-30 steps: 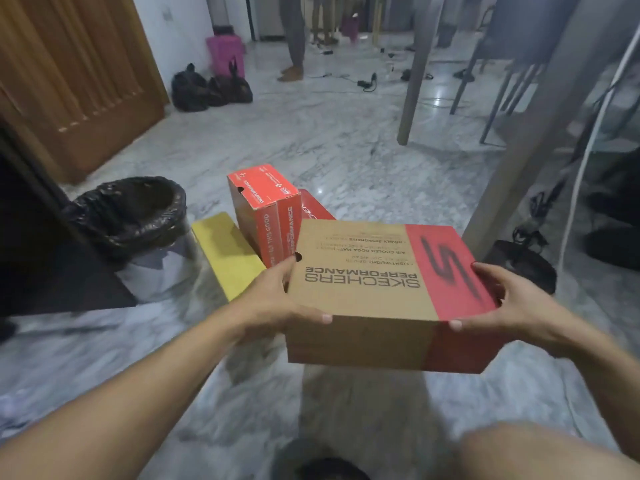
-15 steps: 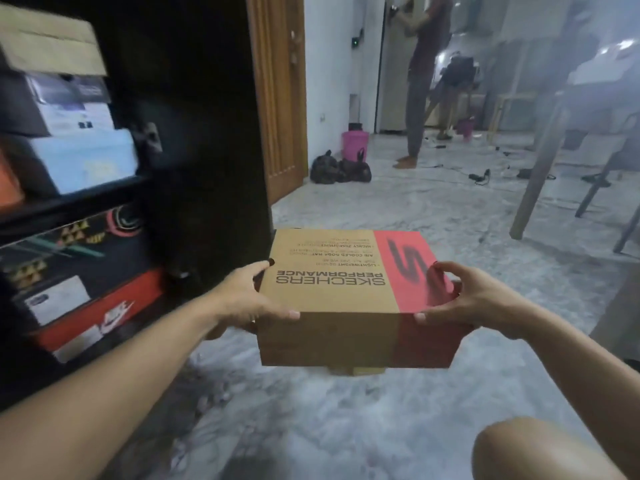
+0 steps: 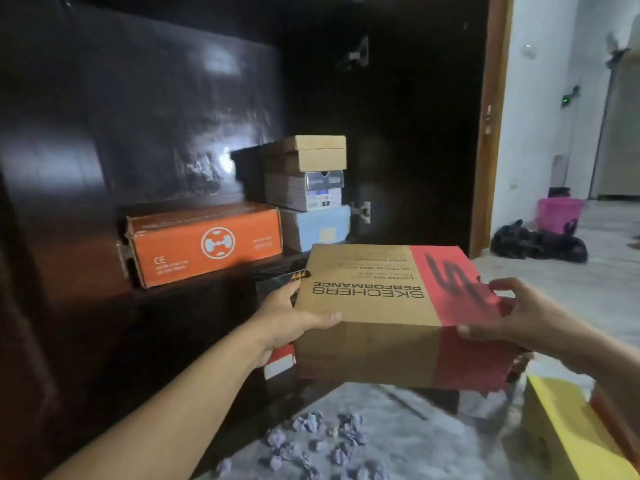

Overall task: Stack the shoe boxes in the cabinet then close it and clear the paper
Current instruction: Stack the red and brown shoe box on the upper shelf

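A: Where is the Skechers box?
B: I hold it in front of the cabinet, left hand and right hand each gripping an end; crumpled paper lies below.

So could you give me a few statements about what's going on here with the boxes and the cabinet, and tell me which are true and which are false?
1. Both hands hold the brown and red Skechers box. True: the left hand grips its left end and the right hand its right end.
2. The orange box sits on top of the stack of three boxes. False: it lies on the shelf beside the stack, to its left.
3. The top box of the stack is plain brown cardboard. True.
4. The crumpled paper is already cleared away. False: purple balls of it lie on the floor in front of the cabinet.
5. The Skechers box rests on the shelf. False: it is held in the air.
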Demonstrator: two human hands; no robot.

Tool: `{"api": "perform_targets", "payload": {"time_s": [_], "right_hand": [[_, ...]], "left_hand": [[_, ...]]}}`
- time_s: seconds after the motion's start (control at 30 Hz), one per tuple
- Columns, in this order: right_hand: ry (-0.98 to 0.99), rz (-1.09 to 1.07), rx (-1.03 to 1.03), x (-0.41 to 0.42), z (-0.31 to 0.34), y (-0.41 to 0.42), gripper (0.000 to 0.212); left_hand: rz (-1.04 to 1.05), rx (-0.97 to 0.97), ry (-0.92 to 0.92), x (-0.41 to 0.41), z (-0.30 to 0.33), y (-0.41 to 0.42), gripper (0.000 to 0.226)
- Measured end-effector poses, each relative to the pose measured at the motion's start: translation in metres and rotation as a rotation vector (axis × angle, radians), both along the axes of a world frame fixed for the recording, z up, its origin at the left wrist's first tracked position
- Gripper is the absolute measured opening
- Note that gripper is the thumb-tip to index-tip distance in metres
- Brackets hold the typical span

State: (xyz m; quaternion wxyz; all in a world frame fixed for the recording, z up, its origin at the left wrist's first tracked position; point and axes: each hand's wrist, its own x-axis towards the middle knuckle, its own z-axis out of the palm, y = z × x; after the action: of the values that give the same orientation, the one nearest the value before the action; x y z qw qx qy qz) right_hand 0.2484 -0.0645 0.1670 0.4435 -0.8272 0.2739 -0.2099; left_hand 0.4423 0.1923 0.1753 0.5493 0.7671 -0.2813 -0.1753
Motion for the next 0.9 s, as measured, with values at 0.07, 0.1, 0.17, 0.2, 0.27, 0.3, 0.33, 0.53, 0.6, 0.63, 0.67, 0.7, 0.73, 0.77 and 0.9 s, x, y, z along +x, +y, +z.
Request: {"api": "perform_targets", "payload": {"time_s": [0.07, 0.1, 0.17, 0.2, 0.27, 0.3, 0.33, 0.53, 0.6, 0.63, 0.67, 0.7, 0.73, 0.77, 0.9], "right_hand": [[-0.039, 0.066, -0.006, 0.025, 0.011, 0.009, 0.123], [-0.065, 0.099, -0.007, 0.039, 0.018, 0.016, 0.121], [-0.143, 0.158, 0.016, 0.064, 0.032, 0.028, 0.112], [-0.183, 0.189, 0.031, 0.076, 0.040, 0.036, 0.107], [-0.256, 0.237, 0.044, 0.100, 0.055, 0.047, 0.098], [-0.290, 0.259, 0.044, 0.110, 0.063, 0.053, 0.092], [-0.323, 0.278, 0.045, 0.121, 0.071, 0.059, 0.085], [-0.477, 0.332, 0.076, 0.187, 0.115, 0.071, 0.097], [-0.512, 0.346, 0.062, 0.209, 0.129, 0.073, 0.107], [-0.521, 0.357, 0.054, 0.220, 0.135, 0.074, 0.106], [-0.522, 0.362, 0.045, 0.232, 0.141, 0.073, 0.096], [-0.519, 0.368, 0.035, 0.244, 0.145, 0.073, 0.083], [-0.516, 0.370, 0.032, 0.256, 0.150, 0.073, 0.075], [-0.513, 0.375, 0.034, 0.268, 0.154, 0.074, 0.071], [-0.513, 0.403, -0.013, 0.321, 0.167, 0.076, 0.074]], "left_hand": [[0.085, -0.055, -0.015, 0.007, 0.010, 0.020, 0.088], [0.139, -0.084, -0.025, 0.011, 0.016, 0.031, 0.088], [0.233, -0.122, -0.042, 0.020, 0.028, 0.051, 0.090], [0.274, -0.142, -0.047, 0.024, 0.036, 0.060, 0.090], [0.358, -0.210, -0.041, 0.030, 0.051, 0.073, 0.081], [0.397, -0.254, -0.046, 0.031, 0.059, 0.077, 0.069], [0.435, -0.299, -0.054, 0.033, 0.067, 0.080, 0.059], [0.723, -0.653, -0.022, 0.056, 0.100, 0.070, 0.060], [0.791, -0.713, -0.036, 0.068, 0.109, 0.064, 0.060], [0.822, -0.743, -0.051, 0.076, 0.114, 0.062, 0.059], [0.853, -0.770, -0.067, 0.083, 0.120, 0.059, 0.060], [0.886, -0.785, -0.077, 0.091, 0.126, 0.058, 0.061], [0.918, -0.786, -0.077, 0.098, 0.132, 0.057, 0.062], [0.940, -0.777, -0.083, 0.106, 0.137, 0.056, 0.061], [0.993, -0.746, -0.160, 0.143, 0.148, 0.056, 0.044]]}}
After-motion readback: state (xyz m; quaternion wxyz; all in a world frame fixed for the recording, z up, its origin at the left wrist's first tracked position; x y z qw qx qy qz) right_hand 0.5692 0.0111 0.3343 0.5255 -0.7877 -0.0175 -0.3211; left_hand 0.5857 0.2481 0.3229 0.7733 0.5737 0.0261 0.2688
